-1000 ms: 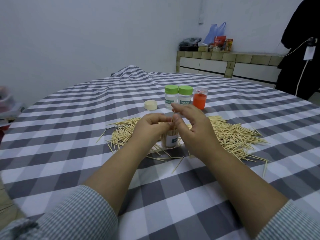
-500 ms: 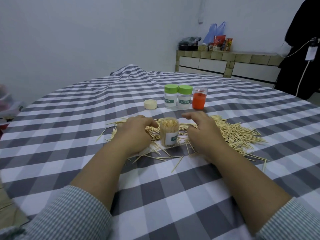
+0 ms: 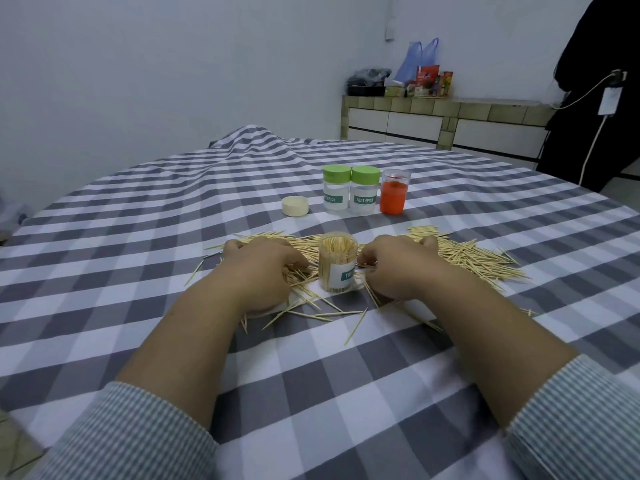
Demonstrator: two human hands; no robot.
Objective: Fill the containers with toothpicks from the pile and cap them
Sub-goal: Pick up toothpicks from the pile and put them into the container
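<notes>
Lid (image 3: 295, 206), 2 capped jars (image 3: 349, 189), orange jar (image 3: 393, 195) behind pile (image 3: 460, 252).

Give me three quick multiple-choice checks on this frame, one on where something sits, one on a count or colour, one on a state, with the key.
1. Where is the loose cream cap?
A. to the left of the two green-capped containers
B. on the open container
C. under the right hand

2. How many containers carry green caps?
A. one
B. two
C. four

3. What state is the container between the hands in?
A. capped and lying down
B. upright and empty
C. upright, uncapped, packed with toothpicks

Key: 1 A, the cap lies on the checked cloth beside the green-capped containers. 2 B, two green lids stand side by side, left of the orange container. 3 C, the open container stands with toothpick tips showing at its mouth, between the left hand and right hand on the toothpick pile.
</notes>
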